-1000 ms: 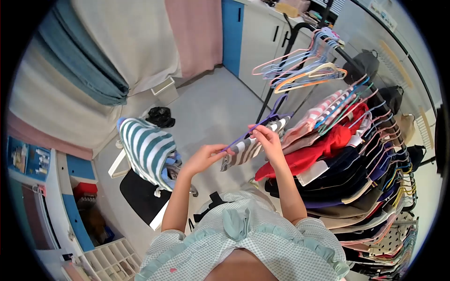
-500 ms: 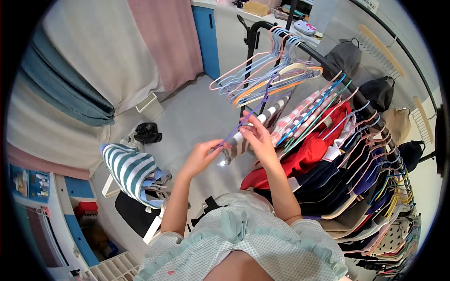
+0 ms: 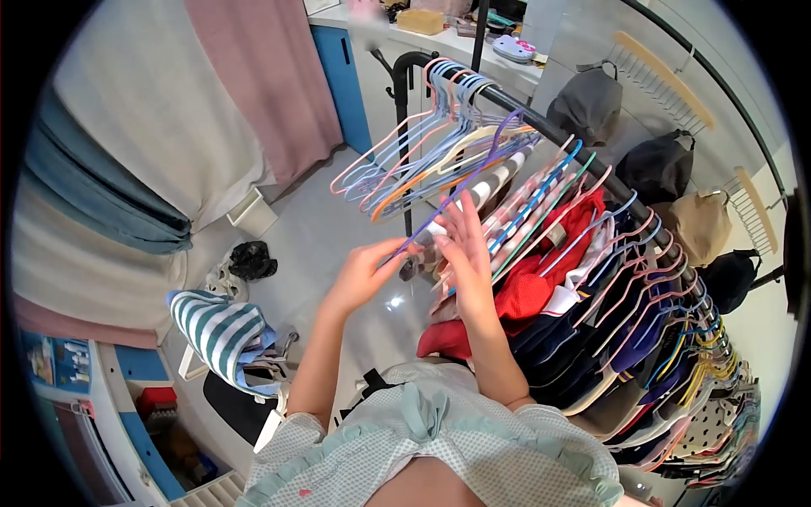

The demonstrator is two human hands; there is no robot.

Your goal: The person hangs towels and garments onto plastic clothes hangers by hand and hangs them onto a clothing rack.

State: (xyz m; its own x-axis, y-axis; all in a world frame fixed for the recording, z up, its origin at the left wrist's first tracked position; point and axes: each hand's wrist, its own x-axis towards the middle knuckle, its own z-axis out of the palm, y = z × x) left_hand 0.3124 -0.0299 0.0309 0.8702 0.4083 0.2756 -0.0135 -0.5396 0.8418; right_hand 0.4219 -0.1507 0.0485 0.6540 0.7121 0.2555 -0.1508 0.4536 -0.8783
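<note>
My left hand (image 3: 369,269) pinches the lower left end of a purple hanger (image 3: 473,180) that carries a grey-and-white striped garment (image 3: 500,179). The hanger slants up to the right, its hook close to the black rail (image 3: 541,123). Beside the garment my right hand (image 3: 465,253) is open, fingers stretched upward and thumb apart; whether it touches the cloth I cannot tell. Left of the purple hanger, several bare hangers (image 3: 384,165) in blue, pink and orange hang together. A pink-and-white striped garment (image 3: 517,218) hangs just to the right.
Further along the rail hang a red garment (image 3: 541,283) and several dark clothes (image 3: 549,346). A teal-and-white striped cloth (image 3: 218,329) lies over a black-seated chair (image 3: 228,410) at left. A black bag (image 3: 253,260) sits on the floor near the curtains (image 3: 253,76).
The purple hanger has risen with its hook closer to the rail. My right hand has let go of it and straightened its fingers. The whole view has shifted slightly.
</note>
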